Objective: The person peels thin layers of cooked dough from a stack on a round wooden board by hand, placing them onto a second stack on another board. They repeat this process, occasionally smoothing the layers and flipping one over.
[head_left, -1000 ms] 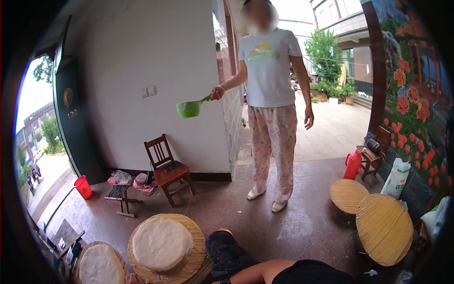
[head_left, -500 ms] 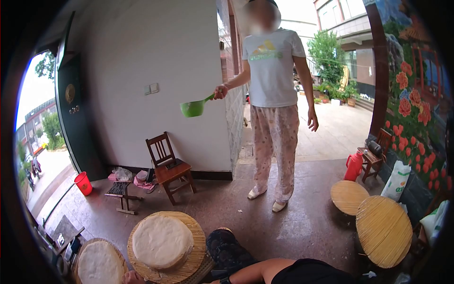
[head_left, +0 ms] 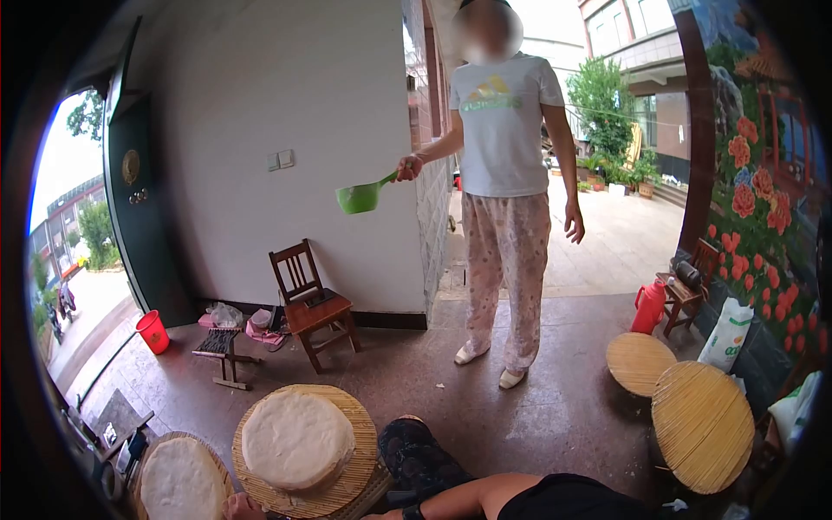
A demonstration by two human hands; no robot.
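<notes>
Left hand (head_left: 245, 507), seven o'clock: can't tell grip from here. Near thick, round, off-white dough-like slab (head_left: 299, 439) on round tan reed mat (head_left: 365, 438).

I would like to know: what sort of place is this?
Probably the entrance hall of a home. A dark door on the left stands beside a view outdoors, a wide opening shows a paved courtyard with potted plants, and a wooden chair stands by the wall.
</notes>
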